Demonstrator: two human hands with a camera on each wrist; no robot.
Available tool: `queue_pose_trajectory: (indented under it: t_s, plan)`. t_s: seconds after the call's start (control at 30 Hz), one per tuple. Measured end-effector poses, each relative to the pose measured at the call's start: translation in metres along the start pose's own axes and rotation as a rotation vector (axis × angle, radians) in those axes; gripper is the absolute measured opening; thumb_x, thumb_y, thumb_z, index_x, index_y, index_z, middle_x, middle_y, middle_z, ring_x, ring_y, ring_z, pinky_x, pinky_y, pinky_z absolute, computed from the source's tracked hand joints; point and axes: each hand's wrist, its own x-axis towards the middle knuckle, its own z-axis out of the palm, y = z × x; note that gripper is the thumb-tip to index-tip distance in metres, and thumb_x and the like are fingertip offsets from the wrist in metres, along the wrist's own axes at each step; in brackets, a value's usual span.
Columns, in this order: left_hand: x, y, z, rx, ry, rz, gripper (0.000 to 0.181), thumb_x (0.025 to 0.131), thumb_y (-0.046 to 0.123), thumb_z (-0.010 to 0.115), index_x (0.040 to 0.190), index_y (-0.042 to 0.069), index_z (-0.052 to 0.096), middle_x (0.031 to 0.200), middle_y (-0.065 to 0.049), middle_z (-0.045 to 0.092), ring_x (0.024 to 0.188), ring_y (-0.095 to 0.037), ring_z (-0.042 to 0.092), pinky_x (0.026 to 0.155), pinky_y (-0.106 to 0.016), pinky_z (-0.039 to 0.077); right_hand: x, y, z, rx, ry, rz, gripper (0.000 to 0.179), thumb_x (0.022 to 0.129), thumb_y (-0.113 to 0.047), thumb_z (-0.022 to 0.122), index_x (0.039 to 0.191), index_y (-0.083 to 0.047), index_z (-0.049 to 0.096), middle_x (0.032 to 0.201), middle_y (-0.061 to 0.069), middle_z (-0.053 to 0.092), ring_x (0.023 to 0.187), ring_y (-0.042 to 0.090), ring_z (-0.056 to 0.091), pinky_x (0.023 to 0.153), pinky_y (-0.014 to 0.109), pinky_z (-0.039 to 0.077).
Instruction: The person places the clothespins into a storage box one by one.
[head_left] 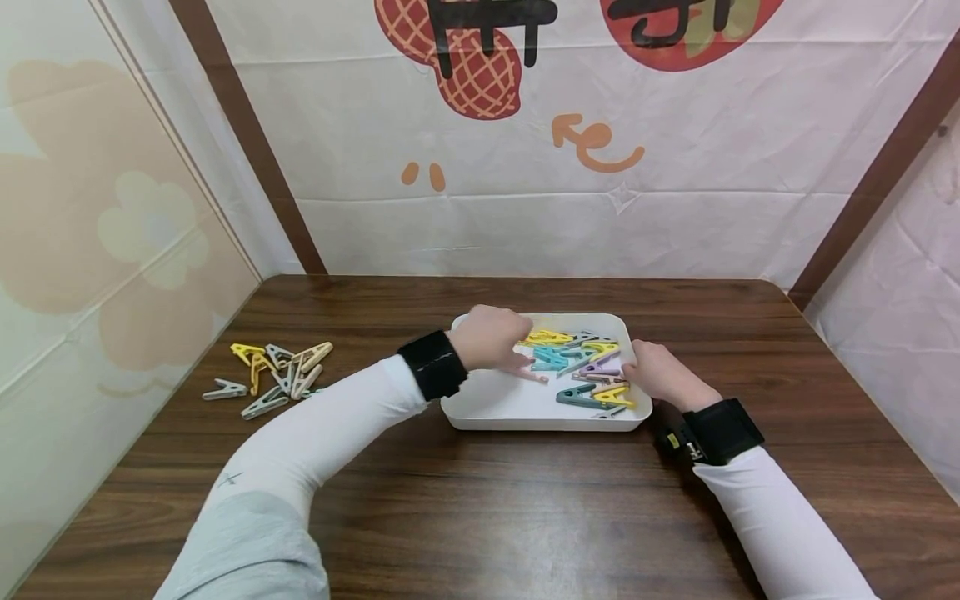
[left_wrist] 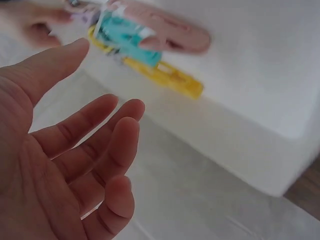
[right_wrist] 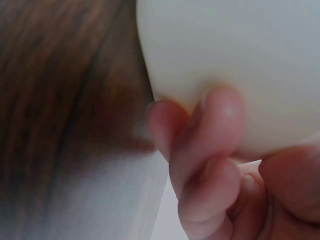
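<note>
A white tray holds several clothespins in yellow, teal, grey-green and purple, mostly in its right half. Over the tray's left part is my left hand, its fingers spread loosely apart with nothing between them in the left wrist view. A pink clothespin appears just beyond those fingers, blurred; whether it touches the tray I cannot tell. Beside it are a turquoise clothespin and a yellow clothespin. My right hand grips the tray's right edge, fingers curled against the outer wall in the right wrist view.
A loose pile of clothespins, yellow, grey and beige, lies on the left of the brown wooden table. A printed white cloth hangs behind the table's far edge, with more cloth along both sides.
</note>
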Motion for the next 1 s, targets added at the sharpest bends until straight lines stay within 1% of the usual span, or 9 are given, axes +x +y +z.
queue_pose_trajectory:
  t_s: [0.07, 0.13, 0.27, 0.4, 0.5, 0.63, 0.77, 0.87, 1.0]
  plan:
    - [-0.014, -0.010, -0.010, -0.033, 0.016, -0.036, 0.035, 0.089, 0.044, 0.068, 0.099, 0.010, 0.066, 0.082, 0.001, 0.064, 0.069, -0.012, 0.055, 0.056, -0.029, 0.043, 0.001, 0.000, 0.000, -0.006, 0.005, -0.002, 0.042, 0.098, -0.010, 0.050, 0.126, 0.018, 0.040, 0.106, 0.029, 0.055, 0.063, 0.022, 0.057, 0.048, 0.031, 0.046]
    - [-0.031, -0.024, -0.017, -0.061, 0.049, -0.072, 0.033, 0.091, 0.041, 0.067, 0.101, 0.010, 0.067, 0.085, 0.002, 0.066, 0.072, -0.013, 0.059, 0.058, -0.030, 0.046, 0.001, 0.000, 0.000, -0.005, 0.005, 0.001, 0.042, 0.098, -0.010, 0.050, 0.127, 0.018, 0.040, 0.107, 0.029, 0.055, 0.063, 0.023, 0.057, 0.048, 0.031, 0.046]
    - [-0.066, -0.056, -0.026, -0.144, 0.091, -0.180, 0.028, 0.091, 0.040, 0.066, 0.097, 0.013, 0.066, 0.077, 0.004, 0.062, 0.069, -0.013, 0.058, 0.059, -0.032, 0.046, 0.002, -0.001, -0.001, 0.007, -0.003, 0.007, 0.043, 0.099, -0.010, 0.049, 0.130, 0.018, 0.039, 0.110, 0.030, 0.054, 0.064, 0.023, 0.057, 0.048, 0.031, 0.047]
    - [-0.103, -0.085, -0.025, -0.211, 0.108, -0.286, 0.026, 0.091, 0.038, 0.066, 0.092, 0.013, 0.065, 0.073, 0.004, 0.060, 0.065, -0.014, 0.055, 0.057, -0.035, 0.044, 0.001, -0.001, -0.002, 0.010, -0.010, 0.010, 0.044, 0.099, -0.010, 0.049, 0.131, 0.018, 0.038, 0.110, 0.030, 0.054, 0.064, 0.022, 0.057, 0.048, 0.031, 0.047]
    - [-0.129, -0.098, -0.017, -0.232, 0.072, -0.331, 0.029, 0.092, 0.039, 0.065, 0.092, 0.010, 0.065, 0.075, 0.002, 0.062, 0.065, -0.014, 0.056, 0.057, -0.036, 0.045, 0.000, -0.001, -0.001, 0.008, -0.009, 0.007, 0.043, 0.099, -0.010, 0.050, 0.130, 0.018, 0.038, 0.108, 0.029, 0.054, 0.063, 0.022, 0.056, 0.048, 0.031, 0.046]
    - [-0.161, -0.103, -0.002, -0.266, -0.015, -0.372, 0.031, 0.092, 0.040, 0.064, 0.090, 0.009, 0.065, 0.073, 0.002, 0.061, 0.062, -0.014, 0.055, 0.054, -0.035, 0.044, 0.001, 0.000, 0.000, 0.010, -0.005, 0.001, 0.042, 0.098, -0.010, 0.050, 0.128, 0.018, 0.039, 0.106, 0.028, 0.055, 0.062, 0.022, 0.056, 0.047, 0.030, 0.046]
    - [-0.190, -0.101, 0.010, -0.287, -0.064, -0.421, 0.031, 0.091, 0.039, 0.065, 0.080, 0.011, 0.062, 0.066, 0.003, 0.055, 0.056, -0.013, 0.049, 0.050, -0.032, 0.039, 0.000, -0.001, 0.000, 0.012, -0.004, 0.000, 0.042, 0.098, -0.010, 0.050, 0.128, 0.018, 0.040, 0.107, 0.028, 0.055, 0.067, 0.022, 0.057, 0.049, 0.030, 0.046]
    - [-0.205, -0.097, 0.018, -0.290, -0.076, -0.453, 0.032, 0.089, 0.041, 0.067, 0.077, 0.012, 0.060, 0.064, 0.004, 0.053, 0.054, -0.013, 0.047, 0.049, -0.032, 0.036, 0.000, -0.001, -0.001, 0.012, -0.003, 0.008, 0.041, 0.098, -0.010, 0.050, 0.128, 0.017, 0.040, 0.108, 0.028, 0.055, 0.068, 0.022, 0.058, 0.049, 0.031, 0.047]
    - [-0.219, -0.091, 0.026, -0.286, -0.093, -0.470, 0.035, 0.087, 0.044, 0.068, 0.080, 0.011, 0.060, 0.064, 0.004, 0.053, 0.054, -0.013, 0.047, 0.049, -0.032, 0.036, 0.000, -0.001, -0.001, 0.009, -0.001, 0.008, 0.042, 0.099, -0.010, 0.050, 0.129, 0.017, 0.039, 0.110, 0.029, 0.054, 0.069, 0.024, 0.058, 0.050, 0.031, 0.047]
